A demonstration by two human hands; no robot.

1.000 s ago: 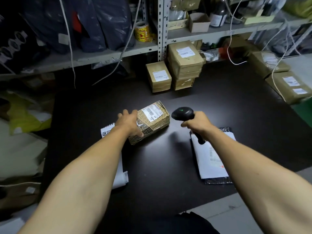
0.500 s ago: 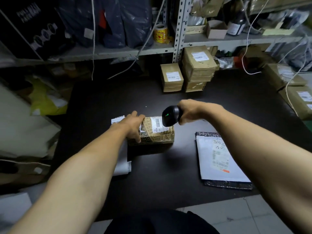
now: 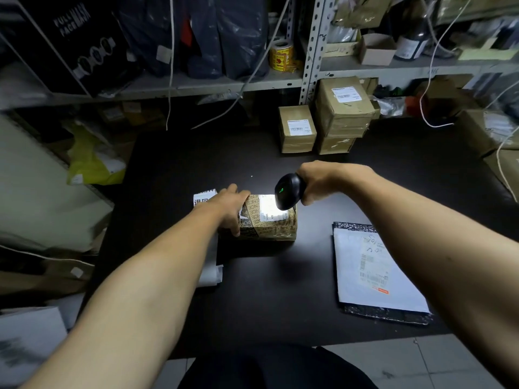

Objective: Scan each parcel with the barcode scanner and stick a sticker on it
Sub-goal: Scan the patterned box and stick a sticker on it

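We've got the right hand [image 3: 318, 183] wrapped around the barcode scanner [image 3: 289, 192], just above the parcel [image 3: 268, 223] on the tabletop [image 3: 280, 290]. Its light floods the label [image 3: 271, 207]. Our left hand [image 3: 229, 209] clamps the parcel's left end; long axis runs left-right.
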